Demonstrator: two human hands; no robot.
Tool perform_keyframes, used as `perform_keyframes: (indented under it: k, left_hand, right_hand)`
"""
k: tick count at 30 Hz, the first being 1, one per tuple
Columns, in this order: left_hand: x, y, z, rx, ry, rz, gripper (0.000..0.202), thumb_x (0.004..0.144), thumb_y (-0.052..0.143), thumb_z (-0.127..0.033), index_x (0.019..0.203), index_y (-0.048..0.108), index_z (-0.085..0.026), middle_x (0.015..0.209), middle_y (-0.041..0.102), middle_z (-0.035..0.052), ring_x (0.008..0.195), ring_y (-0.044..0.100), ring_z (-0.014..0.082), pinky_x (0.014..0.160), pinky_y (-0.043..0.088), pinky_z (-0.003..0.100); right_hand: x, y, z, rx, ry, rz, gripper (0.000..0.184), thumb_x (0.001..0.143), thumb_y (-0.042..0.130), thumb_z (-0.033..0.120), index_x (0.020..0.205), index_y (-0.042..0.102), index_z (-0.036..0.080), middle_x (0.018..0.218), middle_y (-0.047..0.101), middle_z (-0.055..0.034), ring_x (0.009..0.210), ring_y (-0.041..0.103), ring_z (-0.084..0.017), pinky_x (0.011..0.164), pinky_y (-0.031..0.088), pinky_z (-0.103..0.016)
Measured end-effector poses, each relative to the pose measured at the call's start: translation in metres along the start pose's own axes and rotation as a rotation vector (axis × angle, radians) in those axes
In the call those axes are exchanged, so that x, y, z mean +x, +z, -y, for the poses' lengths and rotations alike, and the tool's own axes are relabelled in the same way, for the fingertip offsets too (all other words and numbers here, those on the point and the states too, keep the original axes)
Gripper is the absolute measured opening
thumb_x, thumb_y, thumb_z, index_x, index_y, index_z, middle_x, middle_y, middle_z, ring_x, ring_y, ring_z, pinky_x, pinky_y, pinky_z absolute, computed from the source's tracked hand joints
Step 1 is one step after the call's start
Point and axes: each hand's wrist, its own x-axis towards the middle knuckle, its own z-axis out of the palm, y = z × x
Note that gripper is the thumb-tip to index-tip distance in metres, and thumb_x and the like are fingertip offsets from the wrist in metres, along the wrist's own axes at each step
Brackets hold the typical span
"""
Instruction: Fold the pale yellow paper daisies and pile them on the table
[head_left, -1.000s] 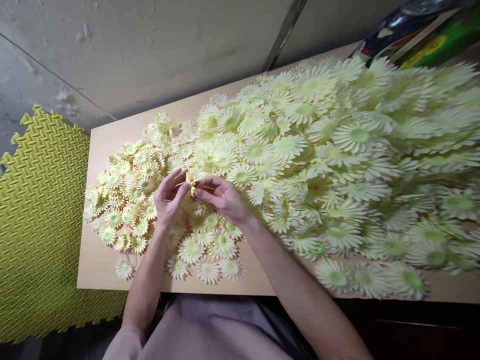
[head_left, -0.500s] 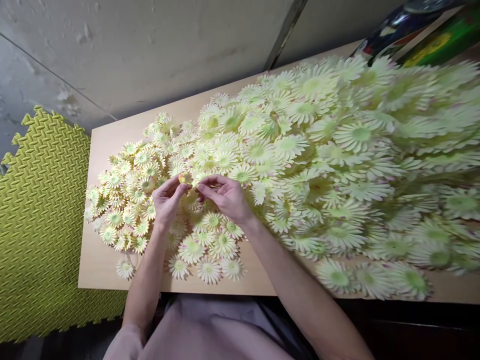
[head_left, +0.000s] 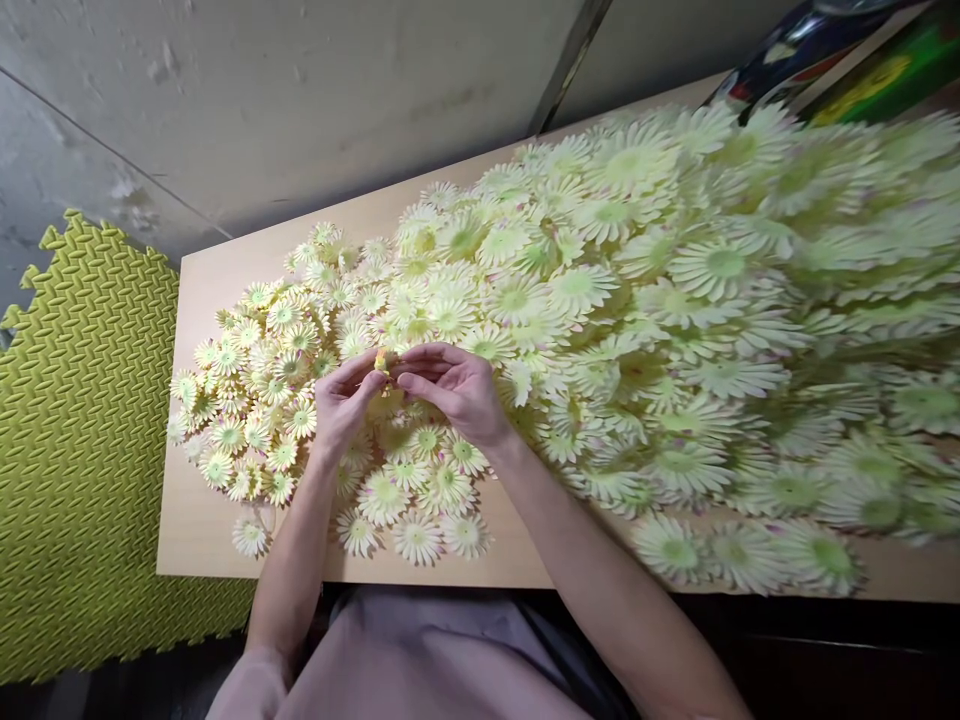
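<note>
Above the left part of the flower pile, my left hand (head_left: 341, 405) pinches a small yellowish artificial flower piece (head_left: 382, 360) between thumb and fingers. My right hand (head_left: 461, 395) is right beside it, its fingers stretched toward the piece and its thumb apart from them. Its fingertips reach the piece's right side; whether they touch it I cannot tell. Beneath and around both hands lie many pale yellow-green artificial daisy heads (head_left: 382, 497), some with pinkish petal tips.
The heap of larger flower heads (head_left: 630, 290) spreads right across the wooden table (head_left: 517, 545). A grey wall (head_left: 337, 110) runs behind. Yellow-green foam mats (head_left: 82, 450) stand at the left. A dark, shiny package (head_left: 795, 50) and a green one (head_left: 892, 75) are at the back right.
My left hand has moved slightly right with the flower piece, closing the gap to my right hand. My right hand's fingers have straightened, and its thumb and forefinger are farther apart.
</note>
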Motion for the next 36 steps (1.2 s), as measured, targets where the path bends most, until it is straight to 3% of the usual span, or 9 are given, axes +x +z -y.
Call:
perform_keyframes:
  k: [7,21,36]
  left_hand:
    - [0.0002,-0.0018,0.0056,0.01,-0.065,0.046,0.032,0.074,0.08,-0.04,0.102,0.079,-0.025,0.105,0.078,0.0069,0.091,0.073,0.0189,0.079,0.058,0.03]
    - [0.0008,-0.0011,0.0011,-0.007,-0.113,0.064,0.033,0.072,0.081,-0.042,0.1,0.079,-0.025,0.096,0.079,0.0076,0.082,0.073,0.0164,0.076,0.058,0.029]
    - [0.0011,0.0005,0.0002,-0.024,-0.13,0.054,0.033,0.07,0.082,-0.041,0.099,0.08,-0.025,0.095,0.079,0.0073,0.082,0.073,0.017,0.076,0.058,0.029]
  right_hand:
    - [-0.0006,-0.0001,0.0018,-0.046,0.04,-0.015,0.029,0.068,0.087,0.026,0.095,0.074,0.025,0.091,0.079,-0.0016,0.089,0.076,-0.019,0.084,0.065,-0.034]
    - [-0.0009,-0.0002,0.0031,0.02,0.071,-0.021,0.028,0.069,0.086,0.023,0.095,0.075,0.023,0.085,0.08,-0.0004,0.08,0.077,-0.016,0.077,0.065,-0.029]
    - [-0.0005,-0.0007,0.0025,0.0,0.079,-0.026,0.027,0.069,0.086,0.025,0.095,0.076,0.023,0.085,0.08,-0.001,0.081,0.077,-0.018,0.076,0.066,-0.03]
